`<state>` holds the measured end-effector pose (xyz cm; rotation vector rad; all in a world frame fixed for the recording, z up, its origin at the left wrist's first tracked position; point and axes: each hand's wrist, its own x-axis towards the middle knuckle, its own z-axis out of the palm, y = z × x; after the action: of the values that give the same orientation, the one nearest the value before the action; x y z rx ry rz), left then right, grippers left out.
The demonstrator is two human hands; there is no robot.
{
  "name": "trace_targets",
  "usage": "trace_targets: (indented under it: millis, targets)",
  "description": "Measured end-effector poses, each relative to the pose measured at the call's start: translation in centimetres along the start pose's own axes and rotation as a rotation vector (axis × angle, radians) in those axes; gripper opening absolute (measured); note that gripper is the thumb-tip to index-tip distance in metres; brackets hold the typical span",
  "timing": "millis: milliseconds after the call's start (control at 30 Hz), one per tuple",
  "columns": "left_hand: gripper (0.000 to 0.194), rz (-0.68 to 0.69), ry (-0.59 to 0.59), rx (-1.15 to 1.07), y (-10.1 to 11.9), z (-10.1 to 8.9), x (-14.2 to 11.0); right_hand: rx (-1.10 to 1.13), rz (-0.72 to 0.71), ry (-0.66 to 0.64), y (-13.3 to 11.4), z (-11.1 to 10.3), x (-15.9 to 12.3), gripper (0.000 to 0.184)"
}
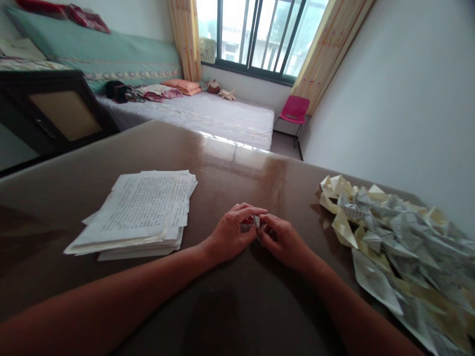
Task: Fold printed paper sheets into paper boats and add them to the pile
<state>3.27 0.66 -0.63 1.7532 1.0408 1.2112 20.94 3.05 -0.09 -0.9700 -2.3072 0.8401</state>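
Observation:
Between my fingertips, just over the middle of the brown table, is a small piece of folded paper (257, 221), mostly covered by my hands. My left hand (237, 230) pinches it from the left with thumb and fingers. From the right, the fingers of my right hand (279, 237) close on its other side. How the paper is folded cannot be made out. A stack of printed sheets (144, 207) lies left of my hands, its edges uneven. On the right is a heap of folded paper boats (393, 232), some cream and some grey with print.
The glossy table (178, 143) reflects the window (256, 34). Beyond it are a bed (222, 113) with pillows and clothes, and a pink chair (295, 109). A dark cabinet (55, 111) stands at the left, and a white wall (401, 99) runs along the right.

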Motion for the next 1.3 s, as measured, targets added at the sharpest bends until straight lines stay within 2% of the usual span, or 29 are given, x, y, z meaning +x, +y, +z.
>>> trace_targets:
  millis: [133,267,367,633,767,900,1067,1133,1300]
  targets:
    - [0.04,-0.006,0.005,-0.004,0.0,0.1,0.0,-0.001,-0.019,-0.049,-0.1,-0.3,0.0,0.014]
    - [0.035,-0.016,0.007,0.014,0.1,0.1,-0.1,-0.083,-0.038,-0.027,-0.6,0.0,-0.2,0.006]
    - [0.033,-0.014,0.005,0.024,0.1,0.1,-0.2,-0.078,-0.057,-0.032,-0.8,0.1,-0.3,0.009]
    - [0.033,0.006,-0.046,0.071,0.3,-0.2,-0.1,0.024,-0.043,-0.161,-0.3,-0.8,-0.4,0.013]
    - [0.033,0.025,-0.053,0.114,0.4,-0.2,0.0,-0.011,-0.025,-0.111,-0.1,-0.3,-0.5,0.009]
    - [0.03,0.065,-0.02,0.149,0.5,0.0,0.0,-0.065,0.02,-0.016,-0.2,0.5,-0.6,0.017]
    - [0.027,0.075,-0.019,0.168,0.4,0.0,0.0,0.02,0.008,-0.059,-0.8,0.2,-0.6,0.01]
    - [0.028,0.069,-0.023,0.167,0.3,0.0,0.0,0.036,0.015,-0.033,-0.9,0.0,-0.6,0.01]
    - [0.034,0.047,-0.065,0.144,0.1,-0.2,0.1,0.07,0.077,0.033,-0.9,-0.2,-0.5,0.022]
